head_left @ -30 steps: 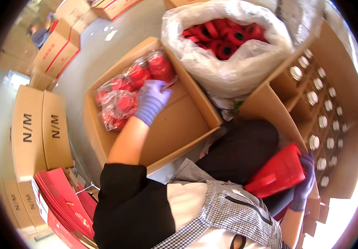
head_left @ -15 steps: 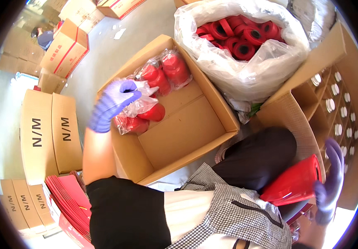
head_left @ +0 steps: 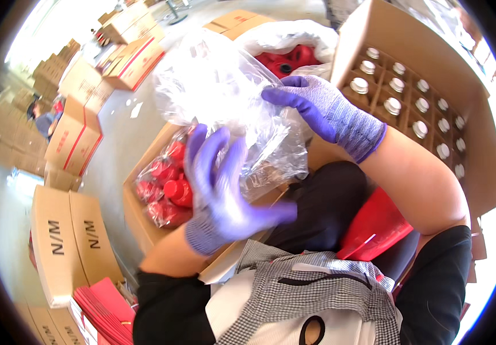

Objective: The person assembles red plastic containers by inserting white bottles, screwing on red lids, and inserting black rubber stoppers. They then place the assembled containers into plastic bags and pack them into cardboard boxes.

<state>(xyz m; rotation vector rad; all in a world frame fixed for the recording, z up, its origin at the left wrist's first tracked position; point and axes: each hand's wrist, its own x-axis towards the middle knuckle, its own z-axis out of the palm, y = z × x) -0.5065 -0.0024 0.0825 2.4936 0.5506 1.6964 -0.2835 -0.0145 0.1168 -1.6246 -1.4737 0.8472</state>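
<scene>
a: what is that pale shape above the shallow carton [head_left: 134,214]?

b: a clear plastic bag [head_left: 213,75]. it hangs over the carton's right part and out past its far edge, hiding much of the inside.

a: which hand has it?

b: the right hand [head_left: 334,112], up beyond the carton's right side. its fingers are bent in on the bag's edge, and it seems to carry the film. so thin a film probably needs just a light grip near the rim, leaving the rest to hang loose.

a: and the left hand [head_left: 219,187]?

b: over the carton's near side, fingers spread wide, thumb out, blurred, gripping nothing. whether its fingertips brush the film, i can't tell. being that open, it could steady or spread the bag without creasing it.

a: why are the red bottle-shaped things [head_left: 177,192] wrapped?

b: they lie along the carton's left side in clear film, likely against scuffs.

a: what stands around the carton?

b: beyond it, a white sack [head_left: 299,30] of red rings [head_left: 298,56], loose, since its soft wall contains them. to its right, a divided box [head_left: 466,86] whose cells keep white-capped bottles [head_left: 393,106] upright and apart. nearer, also right, 1 red folded piece [head_left: 377,227] rests against the leg.
</scene>
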